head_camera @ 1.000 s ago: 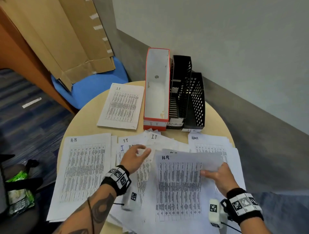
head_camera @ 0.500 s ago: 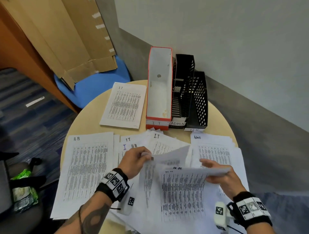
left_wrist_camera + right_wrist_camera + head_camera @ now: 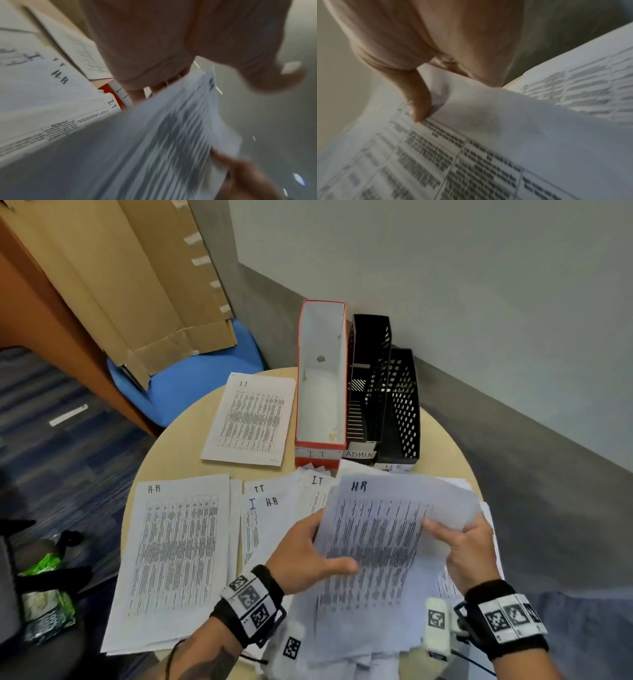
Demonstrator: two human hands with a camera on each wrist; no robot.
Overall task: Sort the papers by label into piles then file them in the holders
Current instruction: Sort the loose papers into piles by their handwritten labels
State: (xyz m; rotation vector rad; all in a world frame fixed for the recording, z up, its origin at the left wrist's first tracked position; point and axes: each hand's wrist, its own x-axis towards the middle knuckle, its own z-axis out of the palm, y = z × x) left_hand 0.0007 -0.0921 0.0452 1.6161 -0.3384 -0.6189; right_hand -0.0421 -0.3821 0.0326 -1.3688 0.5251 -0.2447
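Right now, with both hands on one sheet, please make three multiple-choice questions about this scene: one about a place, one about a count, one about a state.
1. Where does the single I.T sheet lie?
A. left of the red I.T holder
B. inside the ADMIN holder
C. on the blue chair

2. How many file holders stand on the round table?
A. two
B. three
C. four

3. What is the state of the H.R sheet in the middle?
A. flat under a pile
B. filed in the H.R holder
C. lifted, held by the left hand and the right hand

Answers: 1 A, it lies flat beside the red holder; 2 B, one red, two black; 3 C, thumbs pinch both edges.
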